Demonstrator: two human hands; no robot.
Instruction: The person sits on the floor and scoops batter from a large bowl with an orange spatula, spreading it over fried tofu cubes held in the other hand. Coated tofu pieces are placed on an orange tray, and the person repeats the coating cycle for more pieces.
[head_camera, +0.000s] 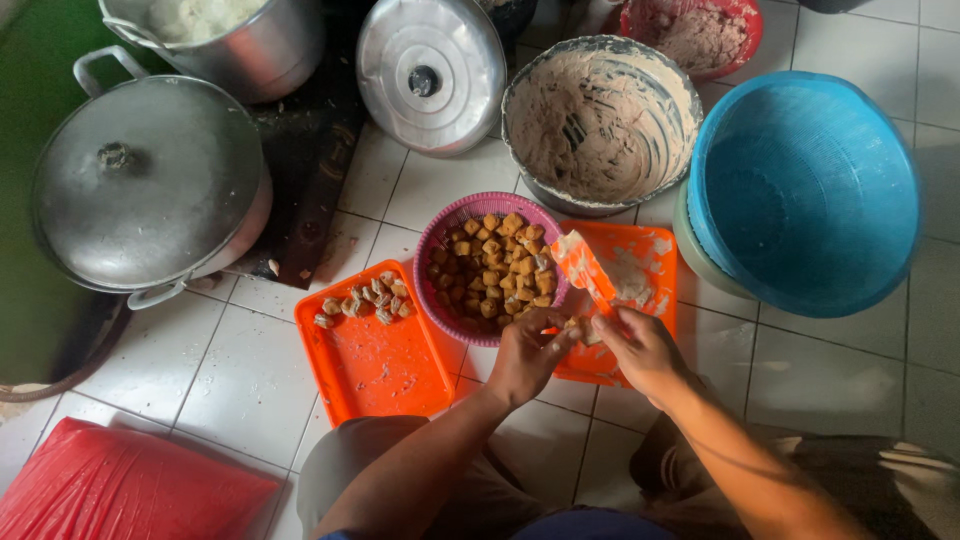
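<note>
Orange spatula (583, 268) with paste is gripped in the right hand (640, 345); the left hand (527, 350) pinches a tofu piece (572, 325). Better to hold it steady over the tray (650, 262) while filling.

Head camera looks steeply down, close above the tiled floor (250, 380).

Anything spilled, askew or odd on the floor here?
Little stands out. Pale paste smears the right orange tray and coats the grey basin. A loose pot lid leans tilted against other ware. Both hands hold a small piece.
</note>
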